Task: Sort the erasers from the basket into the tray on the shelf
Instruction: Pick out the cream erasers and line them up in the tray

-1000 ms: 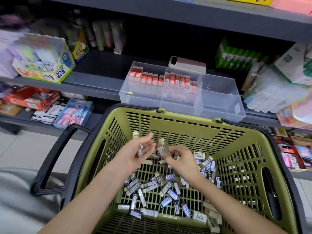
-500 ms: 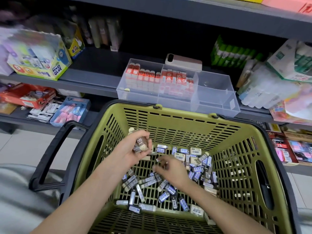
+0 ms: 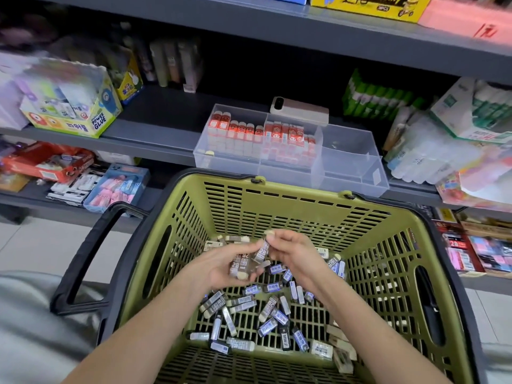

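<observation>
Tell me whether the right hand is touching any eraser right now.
Touching. The head view shows the right hand pinching a dark-sleeved eraser, right beside the bundle of erasers that the left hand holds.

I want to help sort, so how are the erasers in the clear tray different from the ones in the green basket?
The erasers in the tray wear red sleeves; the erasers in the basket wear dark grey and blue ones. Those in the clear tray stand upright in neat rows; those in the green basket lie scattered at all angles. Both are small blocks with pale ends showing.
</observation>
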Available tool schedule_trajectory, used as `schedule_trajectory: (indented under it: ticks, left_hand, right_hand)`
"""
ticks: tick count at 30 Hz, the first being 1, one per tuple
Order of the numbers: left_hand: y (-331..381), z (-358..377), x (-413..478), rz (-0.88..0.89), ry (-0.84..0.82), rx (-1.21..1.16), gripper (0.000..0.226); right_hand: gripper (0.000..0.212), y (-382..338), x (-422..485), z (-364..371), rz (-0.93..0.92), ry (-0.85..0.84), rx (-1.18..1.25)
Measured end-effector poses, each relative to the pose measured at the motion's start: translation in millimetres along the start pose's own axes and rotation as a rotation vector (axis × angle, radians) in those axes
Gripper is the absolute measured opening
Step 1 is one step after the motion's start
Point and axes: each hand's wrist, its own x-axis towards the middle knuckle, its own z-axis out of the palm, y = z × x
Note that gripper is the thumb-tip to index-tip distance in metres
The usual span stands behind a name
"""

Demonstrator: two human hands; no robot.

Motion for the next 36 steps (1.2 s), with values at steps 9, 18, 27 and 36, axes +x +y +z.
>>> schedule_trajectory:
  ticks: [9,18,27,36]
  left_hand:
    - [14,10,-14,0.193,-0.067,-0.246,0.035]
    - [28,12,-23,0.312,-0.074,-0.184,0.036]
    - [24,14,-18,0.446,0.272,-0.089,0.040]
    - [26,30,-29,0.443,0.132,0.026,0.056]
  right_hand:
    - [0.018,31,0,6,-0.011,0.044,-0.405]
    - [0.047,115,9,-4,-0.310,-0.302,-1.648]
    - [0.018,26,-16,4,-0.012,0.077,-0.420]
    - [0.013,-22,-32,42,-0.399,0.417,-0.650]
